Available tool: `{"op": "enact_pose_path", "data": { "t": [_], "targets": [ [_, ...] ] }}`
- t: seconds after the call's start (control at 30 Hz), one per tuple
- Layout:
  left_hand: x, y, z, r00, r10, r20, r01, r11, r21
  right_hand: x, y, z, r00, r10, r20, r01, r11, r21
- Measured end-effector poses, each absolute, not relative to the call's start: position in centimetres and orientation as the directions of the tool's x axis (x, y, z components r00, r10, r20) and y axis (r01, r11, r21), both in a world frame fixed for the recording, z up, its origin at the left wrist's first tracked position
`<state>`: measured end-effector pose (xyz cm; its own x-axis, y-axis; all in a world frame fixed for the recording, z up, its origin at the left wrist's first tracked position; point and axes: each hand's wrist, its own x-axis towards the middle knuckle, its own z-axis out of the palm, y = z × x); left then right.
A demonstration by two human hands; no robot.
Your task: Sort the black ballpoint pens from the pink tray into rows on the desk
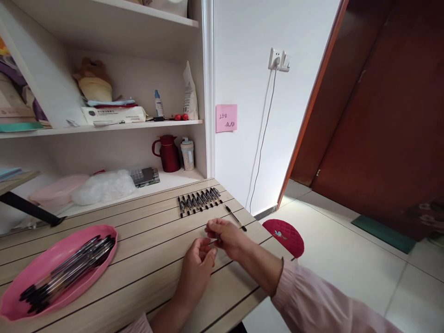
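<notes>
My left hand [198, 262] and my right hand [225, 237] meet over the wooden desk [145, 263], fingertips pinched together on a small thin part that I cannot make out. Just beyond my right hand lies a single black pen refill [236, 218]. Farther back, a row of several black pen caps [199, 200] is lined up side by side. A pink oval tray [21, 300] at the left front holds several black pens [69, 272].
White shelves [104, 126] behind the desk carry a red jug [168, 153], a bottle, bags and boxes. A pink sticky note [226, 118] is on the wall. A red stool cushion [283, 237] stands right of the desk; a brown door [381, 115] is open.
</notes>
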<state>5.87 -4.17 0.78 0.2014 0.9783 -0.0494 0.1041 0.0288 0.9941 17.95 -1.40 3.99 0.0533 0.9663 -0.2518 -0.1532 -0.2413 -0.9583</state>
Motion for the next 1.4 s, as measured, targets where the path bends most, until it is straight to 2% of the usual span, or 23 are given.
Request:
{"op": "enact_pose_path", "data": {
  "t": [0.1, 0.17, 0.27, 0.33, 0.4, 0.5, 0.67, 0.8, 0.93, 1.03, 1.17, 1.4],
  "targets": [
    [6.4, -3.5, 1.0, 0.194, 0.980, 0.041, 0.153, -0.072, 0.986, 15.3, -2.6, 3.5, 0.018, 0.973, -0.229, -0.398, -0.203, -0.895],
    [6.3, -3.1, 0.9, 0.234, 0.964, 0.125, 0.180, -0.170, 0.969, 14.6, -3.0, 3.5, -0.001, 0.981, -0.192, -0.495, -0.167, -0.853],
    [6.1, -2.6, 0.6, 0.263, 0.945, 0.192, 0.245, -0.258, 0.935, 14.5, -3.2, 3.6, 0.010, 0.987, -0.161, -0.520, -0.132, -0.844],
    [6.1, -2.5, 0.4, 0.264, 0.953, 0.149, 0.236, -0.214, 0.948, 15.1, -3.1, 3.8, 0.038, 0.984, -0.177, -0.495, -0.135, -0.859],
    [6.1, -2.5, 0.4, 0.263, 0.965, 0.016, 0.174, -0.064, 0.983, 16.4, -2.8, 4.3, 0.109, 0.979, -0.171, -0.435, -0.108, -0.894],
    [6.1, -2.6, 0.9, 0.260, 0.952, -0.163, 0.091, 0.144, 0.985, 19.1, -2.4, 4.9, 0.271, 0.963, 0.006, -0.317, 0.095, -0.944],
    [5.9, -2.8, 1.7, 0.278, 0.938, -0.207, 0.022, 0.209, 0.978, 21.3, -2.4, 3.5, 0.135, 0.984, 0.113, 0.107, 0.099, -0.989],
    [6.3, -2.7, 1.4, 0.260, 0.943, -0.209, 0.023, 0.210, 0.977, 19.9, -2.6, 1.3, 0.057, 0.987, 0.149, 0.273, 0.128, -0.953],
    [6.5, -2.9, 1.1, 0.256, 0.944, -0.209, 0.047, 0.204, 0.978, 20.4, -1.4, 1.7, 0.075, 0.979, 0.189, 0.515, 0.124, -0.848],
    [6.1, -3.3, 1.2, 0.267, 0.940, -0.213, 0.103, 0.192, 0.976, 23.7, 1.0, 3.2, 0.149, 0.977, 0.151, 0.716, -0.001, -0.698],
    [5.7, -3.6, 0.9, 0.301, 0.932, -0.201, 0.196, 0.145, 0.970, 28.2, 4.3, 3.7, 0.251, 0.957, 0.146, 0.797, -0.118, -0.592],
    [5.9, -3.3, 0.6, 0.329, 0.923, -0.199, 0.243, 0.121, 0.962, 29.9, 6.1, 1.6, 0.217, 0.975, 0.056, 0.852, -0.161, -0.498]
  ]
}}
